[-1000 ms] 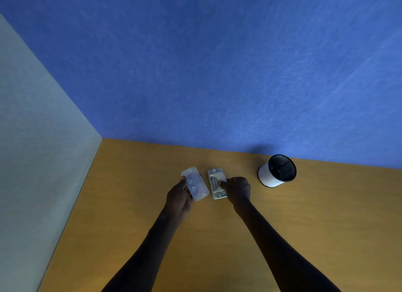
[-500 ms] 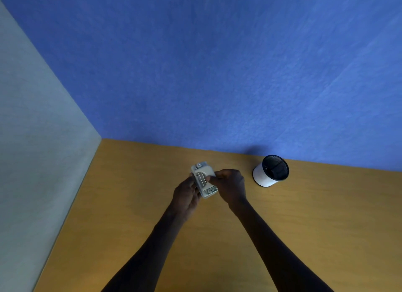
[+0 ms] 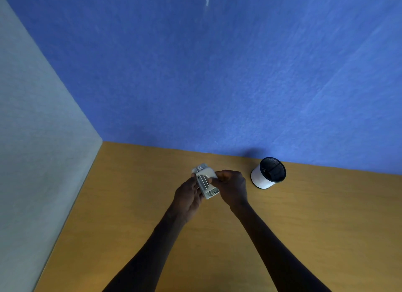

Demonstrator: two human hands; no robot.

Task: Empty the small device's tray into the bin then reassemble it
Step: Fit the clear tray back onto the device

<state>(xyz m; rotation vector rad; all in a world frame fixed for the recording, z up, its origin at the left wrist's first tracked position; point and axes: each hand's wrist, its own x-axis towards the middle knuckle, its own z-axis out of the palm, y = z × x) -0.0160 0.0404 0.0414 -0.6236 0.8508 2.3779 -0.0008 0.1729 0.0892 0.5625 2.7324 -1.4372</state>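
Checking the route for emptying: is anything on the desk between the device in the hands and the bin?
Nothing visible. The device is held by the left hand and right hand; only bare desk separates it from the bin.

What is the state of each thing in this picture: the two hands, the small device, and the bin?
left hand: closed on the small device, from its left side
right hand: closed on the small device, from its right side
small device: held between both hands, above the table
bin: upright on the table, open top, untouched
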